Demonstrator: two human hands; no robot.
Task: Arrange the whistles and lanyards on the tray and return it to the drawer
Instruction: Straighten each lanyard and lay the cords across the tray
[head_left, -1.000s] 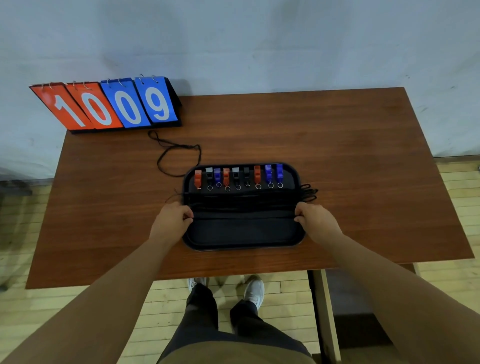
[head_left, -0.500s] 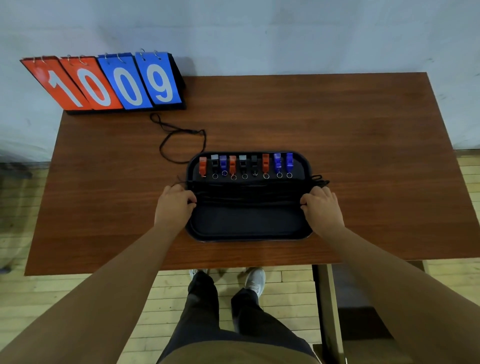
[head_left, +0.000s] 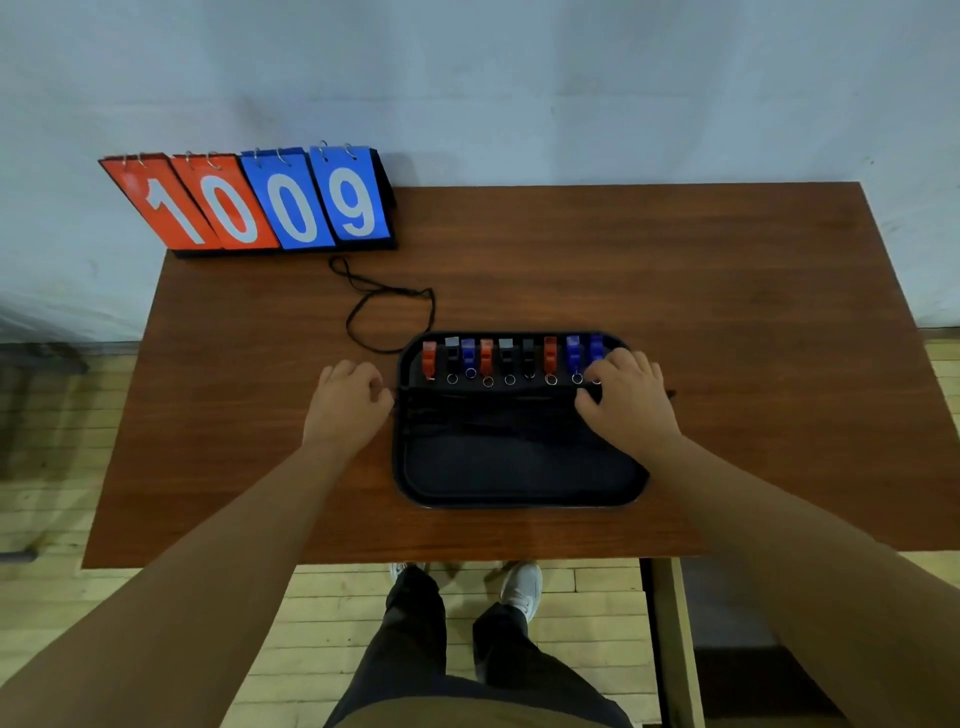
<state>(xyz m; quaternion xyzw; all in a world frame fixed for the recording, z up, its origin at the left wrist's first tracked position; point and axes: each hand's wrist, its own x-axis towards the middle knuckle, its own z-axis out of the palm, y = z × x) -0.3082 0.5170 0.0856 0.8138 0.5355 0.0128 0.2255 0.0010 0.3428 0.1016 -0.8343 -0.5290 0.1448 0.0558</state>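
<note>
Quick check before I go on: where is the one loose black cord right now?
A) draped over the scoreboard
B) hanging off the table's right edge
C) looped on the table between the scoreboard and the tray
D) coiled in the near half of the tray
C: the cord lies looped on the bare table, running from the foot of the scoreboard toward the far left corner of the tray, outside its rim.

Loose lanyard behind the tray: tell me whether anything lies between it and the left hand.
Nothing visible stands in the way. The loose lanyard lies on the table just beyond the left hand, beside the far left corner of the tray. Only bare wood shows between hand and cord.
</note>
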